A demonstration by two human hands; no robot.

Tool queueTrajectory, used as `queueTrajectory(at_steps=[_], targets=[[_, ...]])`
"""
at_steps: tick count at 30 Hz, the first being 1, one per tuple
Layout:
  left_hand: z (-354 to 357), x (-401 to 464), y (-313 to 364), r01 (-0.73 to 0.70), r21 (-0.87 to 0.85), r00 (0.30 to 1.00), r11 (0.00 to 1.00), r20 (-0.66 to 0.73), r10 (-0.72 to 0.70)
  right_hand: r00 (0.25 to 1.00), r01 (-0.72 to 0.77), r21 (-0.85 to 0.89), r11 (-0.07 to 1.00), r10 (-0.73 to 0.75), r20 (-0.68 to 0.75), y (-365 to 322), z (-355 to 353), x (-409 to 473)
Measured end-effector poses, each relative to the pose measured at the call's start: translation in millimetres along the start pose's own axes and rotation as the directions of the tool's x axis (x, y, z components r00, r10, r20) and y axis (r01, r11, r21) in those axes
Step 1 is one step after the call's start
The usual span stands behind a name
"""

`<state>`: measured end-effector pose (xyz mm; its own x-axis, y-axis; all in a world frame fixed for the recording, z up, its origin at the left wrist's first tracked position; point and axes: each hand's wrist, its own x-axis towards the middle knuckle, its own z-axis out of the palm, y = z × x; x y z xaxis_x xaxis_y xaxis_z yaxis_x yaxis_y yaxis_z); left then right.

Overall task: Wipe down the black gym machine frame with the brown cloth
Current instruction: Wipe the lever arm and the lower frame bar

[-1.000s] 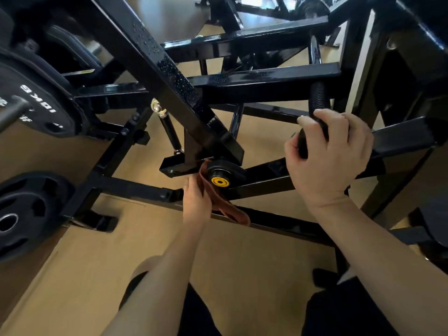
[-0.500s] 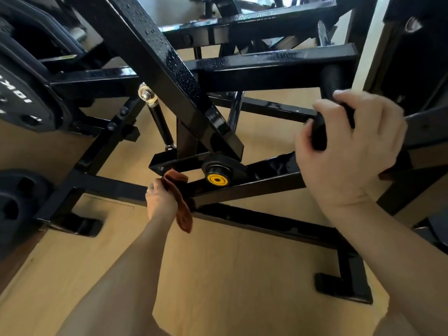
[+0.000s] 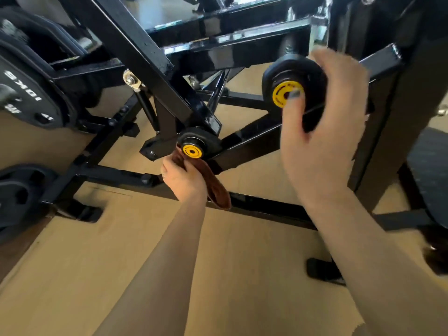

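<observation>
The black gym machine frame (image 3: 135,40) fills the upper half, with a thick diagonal beam running down to a pivot with a yellow cap (image 3: 192,151). My left hand (image 3: 185,180) grips the brown cloth (image 3: 215,187) and presses it against the frame just below and left of that pivot. One end of the cloth hangs down to the right of the hand. My right hand (image 3: 324,146), blurred, curls around the round end of a black handle (image 3: 291,69), with the thumb across its yellow cap (image 3: 281,93).
Two black weight plates (image 3: 26,98) (image 3: 19,192) hang on the left, the upper one marked 10KG. A low frame bar (image 3: 266,207) crosses the tan floor under my hands, with a rubber foot (image 3: 322,270) at lower right. A dark mat lies at far right.
My left hand moved the cloth from left of the pivot to right beneath it. My right hand slid down the grip to the handle's capped end, and the view came closer.
</observation>
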<state>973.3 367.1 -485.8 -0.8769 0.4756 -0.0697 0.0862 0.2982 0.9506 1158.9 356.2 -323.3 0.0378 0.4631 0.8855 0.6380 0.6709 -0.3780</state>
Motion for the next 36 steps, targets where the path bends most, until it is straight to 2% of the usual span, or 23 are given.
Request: queueTrajectory(at_steps=[2,3,5,6,8,10,12,13,14,16,18,20,23,26,28,32,35,36], targets=[[4.3,-18.1,9.8,0.042,-0.034,0.996,0.999,-0.078,-0.045,0.97,-0.224,0.086,0.971,0.231,-0.08,1.6,-25.2,-30.6],[6.3,-27.7,16.7,0.075,-0.053,0.991,0.996,-0.11,-0.08,0.924,-0.366,0.145,0.919,0.378,-0.064,7.1,-32.6,-42.1],[8.3,-49.7,31.4,0.167,-0.111,0.972,0.98,-0.147,-0.182,0.737,-0.664,0.268,0.698,0.671,0.08,18.2,-41.3,-53.7],[8.9,-60.7,37.9,0.201,-0.171,0.965,0.965,-0.132,-0.225,0.631,-0.762,0.332,0.556,0.753,0.186,23.6,-44.7,-52.0],[11.0,-80.6,52.3,0.219,-0.275,0.965,0.936,-0.082,-0.25,0.499,-0.839,0.427,0.338,0.792,0.353,34.1,-47.8,-41.7],[15.7,-98.6,62.1,0.173,-0.333,0.978,0.927,-0.053,-0.202,0.462,-0.835,0.5,0.231,0.788,0.407,39.3,-47.8,-31.6],[18.2,-123.8,75.8,-0.009,-0.331,0.999,0.943,-0.042,-0.005,0.461,-0.825,0.53,0.193,0.772,0.437,39.8,-46.1,-24.6],[18.5,-137.3,84.4,-0.144,-0.3,0.99,0.943,-0.03,0.141,0.463,-0.826,0.525,0.203,0.777,0.427,38.4,-46.4,-24.2],[19.4,-148.2,91.5,-0.285,-0.26,0.956,0.922,-0.007,0.294,0.495,-0.817,0.509,0.272,0.782,0.377,36.5,-48.3,-26.3],[21.9,-154.7,97.7,-0.498,-0.198,0.856,0.845,0.043,0.515,0.659,-0.719,0.436,0.542,0.73,0.18,32.2,-56.3,-32.0],[22.8,-142.0,96.7,-0.574,-0.217,0.796,0.789,0.075,0.6,0.806,-0.55,0.336,0.764,0.592,-0.027,37.5,-66.6,-33.3],[17.4,-124.2,90.9,-0.551,-0.244,0.802,0.798,0.108,0.587,0.866,-0.437,0.218,0.873,0.473,-0.16,46.0,-73.9,-29.0],[9.0,-102.9,79.5,-0.445,-0.193,0.871,0.874,0.134,0.473,0.859,-0.489,0.013,0.872,0.484,-0.168,58.0,-77.7,-29.4],[8.4,-101.8,84.9,-0.381,-0.156,0.909,0.911,0.116,0.4,0.794,-0.606,-0.071,0.792,0.608,0.007,64.1,-73.5,-36.7],[12.2,-118.9,95.7,-0.473,-0.145,0.871,0.869,0.077,0.486,0.777,-0.622,-0.057,0.781,0.625,0.071,67.1,-70.9,-38.4],[19.6,-153.5,105.4,-0.602,-0.187,0.79,0.776,-0.001,0.613,0.783,-0.618,-0.064,0.784,0.621,0.044,68.2,-66.6,-40.8],[17.2,-147.2,91.0,-0.643,-0.14,0.756,0.753,0.043,0.653,0.757,-0.649,-0.062,0.759,0.651,0.053,67.5,-65.6,-40.2],[15.7,-140.4,85.5,-0.629,-0.13,0.767,0.766,0.059,0.64,0.75,-0.656,-0.06,0.752,0.659,0.059,67.6,-66.2,-40.0]])
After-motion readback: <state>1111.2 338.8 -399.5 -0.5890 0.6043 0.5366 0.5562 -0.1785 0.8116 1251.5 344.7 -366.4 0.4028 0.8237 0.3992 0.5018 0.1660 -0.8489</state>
